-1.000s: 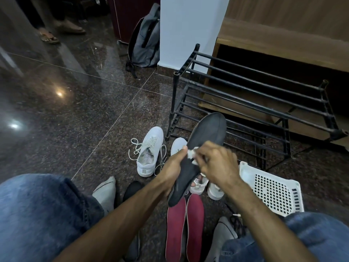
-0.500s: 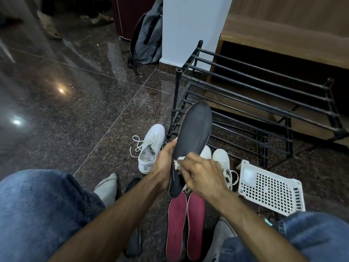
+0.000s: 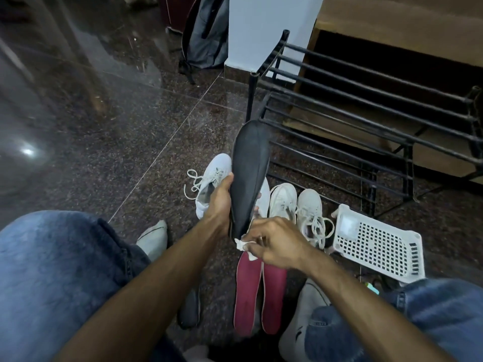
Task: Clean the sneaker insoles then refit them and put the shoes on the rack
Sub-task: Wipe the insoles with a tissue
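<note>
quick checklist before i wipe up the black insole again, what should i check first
1. Left hand grips the black insole round its middle, held upright: ok.
2. Right hand pinches the white wipe: ok.
3. Wipe touching the insole's lower end, ready for the stroke: ok.
4. Insole surface clean yet: cannot tell, it is dark and blurred.
5. Red insoles lie flat on the floor directly under the hands, in range of anything that drops: not ok.
6. Shoe rack has bare bars for the shoes later: ok.
</note>
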The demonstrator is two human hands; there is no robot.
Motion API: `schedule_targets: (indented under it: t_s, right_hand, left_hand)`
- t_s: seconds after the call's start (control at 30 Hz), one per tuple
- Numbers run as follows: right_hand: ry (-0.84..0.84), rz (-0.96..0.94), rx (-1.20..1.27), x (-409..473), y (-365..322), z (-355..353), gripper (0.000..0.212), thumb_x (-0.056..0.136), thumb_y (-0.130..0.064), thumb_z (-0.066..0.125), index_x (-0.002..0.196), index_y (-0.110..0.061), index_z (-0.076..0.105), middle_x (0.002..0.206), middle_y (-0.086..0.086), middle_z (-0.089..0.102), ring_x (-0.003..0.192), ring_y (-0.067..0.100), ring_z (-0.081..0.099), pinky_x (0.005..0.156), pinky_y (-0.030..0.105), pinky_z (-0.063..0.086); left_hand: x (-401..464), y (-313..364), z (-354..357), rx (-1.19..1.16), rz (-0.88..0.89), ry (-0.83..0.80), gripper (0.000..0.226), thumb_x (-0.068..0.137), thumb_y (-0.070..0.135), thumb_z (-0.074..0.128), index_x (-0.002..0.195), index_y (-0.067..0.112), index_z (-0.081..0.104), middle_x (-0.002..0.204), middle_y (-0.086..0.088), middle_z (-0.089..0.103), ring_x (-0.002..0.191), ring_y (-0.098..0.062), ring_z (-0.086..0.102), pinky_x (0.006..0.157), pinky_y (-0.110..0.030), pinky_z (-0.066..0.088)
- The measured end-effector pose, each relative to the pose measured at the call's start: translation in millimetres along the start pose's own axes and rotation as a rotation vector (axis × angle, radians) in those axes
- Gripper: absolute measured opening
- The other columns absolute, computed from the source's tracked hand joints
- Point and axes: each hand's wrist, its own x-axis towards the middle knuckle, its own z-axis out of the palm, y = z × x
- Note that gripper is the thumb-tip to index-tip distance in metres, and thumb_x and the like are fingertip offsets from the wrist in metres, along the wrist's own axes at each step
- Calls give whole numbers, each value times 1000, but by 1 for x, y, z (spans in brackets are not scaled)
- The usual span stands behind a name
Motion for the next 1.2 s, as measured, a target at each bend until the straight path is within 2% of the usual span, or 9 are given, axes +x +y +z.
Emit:
schedule_targets:
  t_s: [0.17,0.33,0.5,0.6,0.7,0.83,0.93,1.07,1.2]
  right_hand:
    - [-174,103,-81,-3,17,5,15,83,-28,63,93,-27,74,96,-15,68,92,10,62,81,31,50]
    - [-199,176,-96,-2,27,12,18,85,-27,61,98,-29,73,104,-17,67,97,10,61,82,26,42]
    - [-277,174,-113,5,31,23,18,87,-29,61,102,-29,72,109,-16,66,98,8,61,81,26,43]
    - [-301,188,-102,8,34,27,19,87,-29,61,103,-30,72,110,-17,66,98,8,61,83,28,47]
    - [-329,206,-90,9,39,34,18,87,-29,61,101,-30,72,104,-15,68,95,10,63,81,32,50]
    - [-355,216,-91,10,44,40,17,88,-30,61,101,-30,72,104,-15,68,94,9,62,79,31,50]
    - [-367,209,-90,10,44,43,18,88,-30,61,101,-30,72,103,-16,68,93,8,61,74,28,46]
    - [-364,212,-93,8,48,44,19,88,-30,61,103,-29,72,102,-16,67,91,8,61,72,27,45]
    - [-354,236,-82,9,51,45,18,87,-31,62,102,-30,73,101,-16,68,92,8,62,78,32,51]
  left_hand:
    - [23,-57,-69,452,309,251,29,101,7,43,75,8,56,70,3,57,61,1,51,62,-19,43]
    - [33,-137,-146,661,3,478,28,95,-1,48,69,7,55,74,-10,54,69,-20,47,67,-28,34]
    - [51,-186,-179,558,-249,563,28,89,-2,49,67,12,58,88,-18,63,80,-30,59,78,-43,51]
    - [56,-183,-175,576,-275,613,17,89,1,52,83,11,65,106,-21,68,95,-38,64,88,-48,54]
    - [46,-168,-163,814,-259,707,26,88,7,55,109,12,70,118,-16,66,106,-36,61,89,-35,51]
    - [38,-162,-170,1019,-132,918,34,86,13,56,119,12,63,131,-21,49,119,-40,47,97,-47,41]
    - [39,-161,-177,930,-219,1083,53,84,13,56,135,10,44,144,-20,33,132,-38,32,109,-49,26]
    - [46,-167,-199,778,-413,959,70,87,19,57,146,-1,26,149,-26,31,136,-41,34,113,-49,29]
    - [47,-166,-208,719,-460,886,54,92,20,55,139,-3,42,141,-23,47,125,-39,49,103,-41,44]
